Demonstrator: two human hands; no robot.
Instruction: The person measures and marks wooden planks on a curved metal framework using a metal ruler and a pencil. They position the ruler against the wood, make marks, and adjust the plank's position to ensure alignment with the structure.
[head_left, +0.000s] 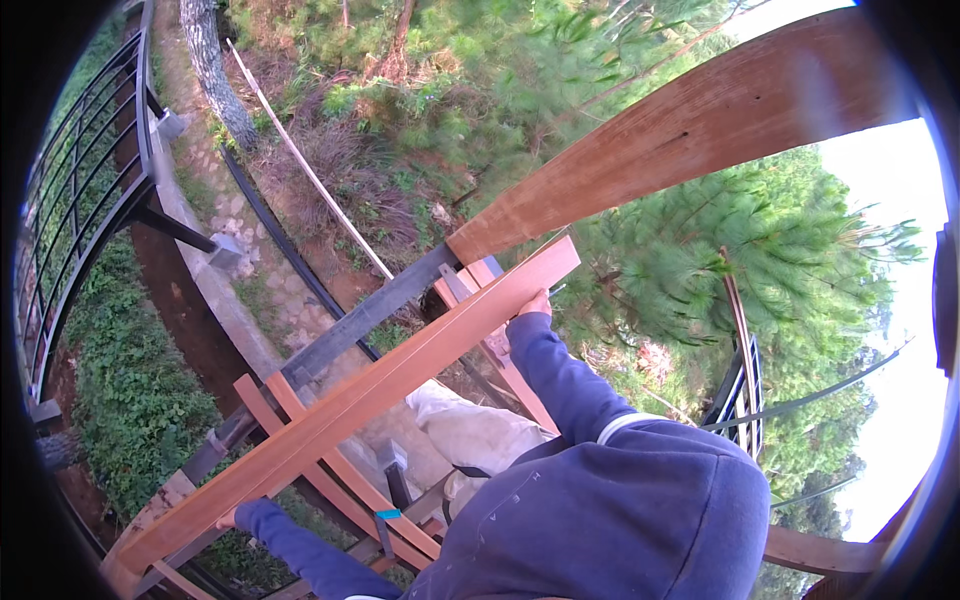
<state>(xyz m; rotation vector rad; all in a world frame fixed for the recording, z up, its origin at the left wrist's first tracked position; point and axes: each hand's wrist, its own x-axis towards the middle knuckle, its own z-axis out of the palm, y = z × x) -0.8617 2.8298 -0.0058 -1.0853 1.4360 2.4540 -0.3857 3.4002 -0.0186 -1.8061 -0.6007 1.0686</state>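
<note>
A long reddish wooden plank (367, 382) slants across the view from lower left to upper right, a thin line running along its length. My right hand (535, 301) grips its edge near the upper-right end, and a thin pale item (556, 288) sticks out beside the fingers. Farther down, my left hand (229, 517) holds the lower edge near the other end, its fingers partly hidden. Beneath the plank runs a dark grey metal beam (367, 315). Narrower wooden slats (360, 480) pass under it, with a small turquoise item (388, 514) by them.
A broad wooden board (637, 150) rises to the upper right. A black metal railing (82, 172) stands at left beside a concrete kerb (214, 307). Stone paving (285, 300) and plants lie below. A tree trunk (214, 67) and pine branches (675, 270) surround the work.
</note>
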